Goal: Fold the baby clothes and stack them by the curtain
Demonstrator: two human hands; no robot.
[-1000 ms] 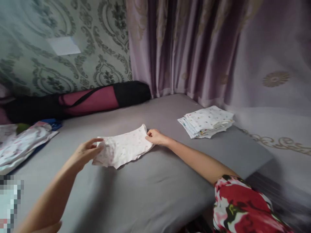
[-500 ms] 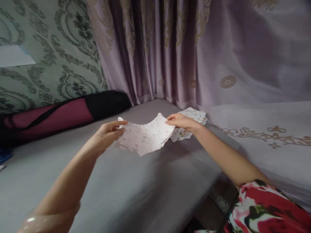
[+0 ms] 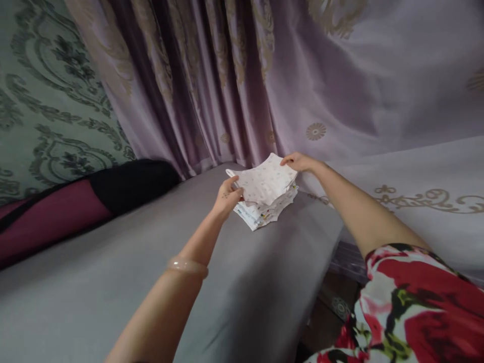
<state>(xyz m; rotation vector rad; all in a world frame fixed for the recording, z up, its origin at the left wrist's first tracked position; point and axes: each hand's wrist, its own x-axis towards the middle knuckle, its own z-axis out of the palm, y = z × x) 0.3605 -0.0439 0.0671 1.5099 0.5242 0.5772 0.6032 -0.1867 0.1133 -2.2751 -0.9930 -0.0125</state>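
Between my hands is a small white folded cloth garment (image 3: 266,179) with a faint print; its exact kind I cannot make out. My left hand (image 3: 228,195) pinches its left edge between thumb and fingers. At its upper right edge, my right hand (image 3: 298,162) grips the fabric. Directly under the garment sits a stack of similar folded printed cloths (image 3: 260,218), partly covered by it. Whether the garment's full underside rests on the stack is hidden.
The stack is on a grey-covered bed (image 3: 170,262), near its far corner. Purple curtains (image 3: 242,101) hang behind it. Along the left wall lies a long maroon and black bag (image 3: 98,194). The bed's right edge drops to a dark area.
Both hands have carried the garment to the right and away from me, from above the bare bedcover to on or just above the stack. The view has turned rightward.
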